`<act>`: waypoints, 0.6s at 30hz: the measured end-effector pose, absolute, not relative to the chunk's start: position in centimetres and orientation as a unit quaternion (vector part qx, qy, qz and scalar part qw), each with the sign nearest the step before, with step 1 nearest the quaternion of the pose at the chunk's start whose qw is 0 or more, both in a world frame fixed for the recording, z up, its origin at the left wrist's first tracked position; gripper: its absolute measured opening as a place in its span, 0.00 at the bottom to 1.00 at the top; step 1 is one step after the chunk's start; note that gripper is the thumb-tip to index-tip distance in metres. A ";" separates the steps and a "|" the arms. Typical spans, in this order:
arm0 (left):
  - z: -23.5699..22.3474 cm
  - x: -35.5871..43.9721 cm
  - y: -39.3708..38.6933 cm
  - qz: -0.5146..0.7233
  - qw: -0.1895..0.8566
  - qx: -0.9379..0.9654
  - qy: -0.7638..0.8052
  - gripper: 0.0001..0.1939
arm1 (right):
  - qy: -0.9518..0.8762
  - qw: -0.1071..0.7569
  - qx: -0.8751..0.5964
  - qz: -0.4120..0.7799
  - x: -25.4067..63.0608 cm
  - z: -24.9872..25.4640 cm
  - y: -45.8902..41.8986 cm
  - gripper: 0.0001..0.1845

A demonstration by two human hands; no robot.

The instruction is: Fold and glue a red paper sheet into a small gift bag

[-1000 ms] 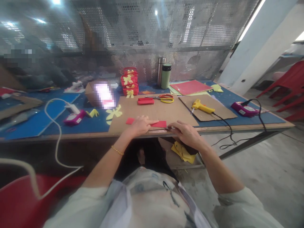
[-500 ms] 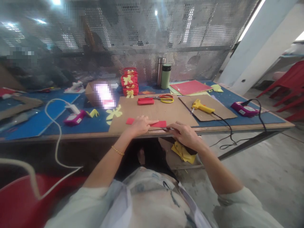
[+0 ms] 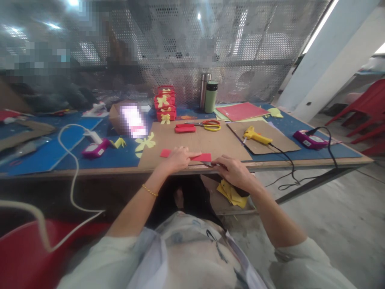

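My left hand (image 3: 179, 159) rests on a red strip (image 3: 202, 157) that lies near the front edge of a cardboard sheet (image 3: 186, 140). Its index finger is stretched to the right along the strip, pressing it down; the other fingers partly hide. Closed fingers of my right hand (image 3: 230, 168) pinch the end of a thin dark tool (image 3: 206, 163) at the strip's near edge. The tool points left towards my left hand, and its kind cannot be made out. Farther back on the cardboard lie a folded red piece (image 3: 185, 128) and scissors (image 3: 210, 125) with red and yellow handles.
A yellow glue gun (image 3: 257, 135) lies on a smaller cardboard (image 3: 279, 144) at right. Stacked red pieces with yellow bows (image 3: 165, 104), a green bottle (image 3: 211, 97) and a steel flask (image 3: 204, 86) stand behind. Yellow cutouts (image 3: 146, 142) and a purple device (image 3: 95, 148) are at left.
My right fingers and the thin tool have moved slightly up against the strip's near edge. My left hand stays pressed on the red strip.
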State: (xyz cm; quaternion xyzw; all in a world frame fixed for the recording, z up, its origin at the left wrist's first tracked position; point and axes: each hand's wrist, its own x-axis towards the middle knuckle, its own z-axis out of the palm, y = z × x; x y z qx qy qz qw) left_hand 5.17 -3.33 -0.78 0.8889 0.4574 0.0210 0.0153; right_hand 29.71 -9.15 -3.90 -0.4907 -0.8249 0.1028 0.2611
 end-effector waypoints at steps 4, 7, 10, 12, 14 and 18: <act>-0.7 5.2 -3.3 0.011 0.020 0.888 0.459 0.32 | -0.808 0.262 -0.517 0.107 28.8 -3.8 -9.0 0.09; -0.7 5.2 -3.2 0.007 0.027 0.888 0.459 0.32 | -0.797 0.258 -0.534 0.112 28.4 -3.6 -8.9 0.07; -0.7 5.2 -3.2 0.012 0.024 0.889 0.458 0.32 | -0.806 0.260 -0.520 0.114 28.5 -3.5 -8.9 0.06; -0.7 5.1 -3.3 0.012 0.018 0.889 0.457 0.33 | -0.811 0.263 -0.510 0.114 28.7 -3.6 -9.0 0.06; -0.6 5.2 -3.3 0.011 0.018 0.890 0.456 0.33 | -0.812 0.270 -0.504 0.115 28.8 -3.7 -9.1 0.05; -0.5 5.4 -3.4 0.008 0.027 0.887 0.462 0.34 | -0.813 0.279 -0.502 0.103 28.4 -3.9 -9.3 0.05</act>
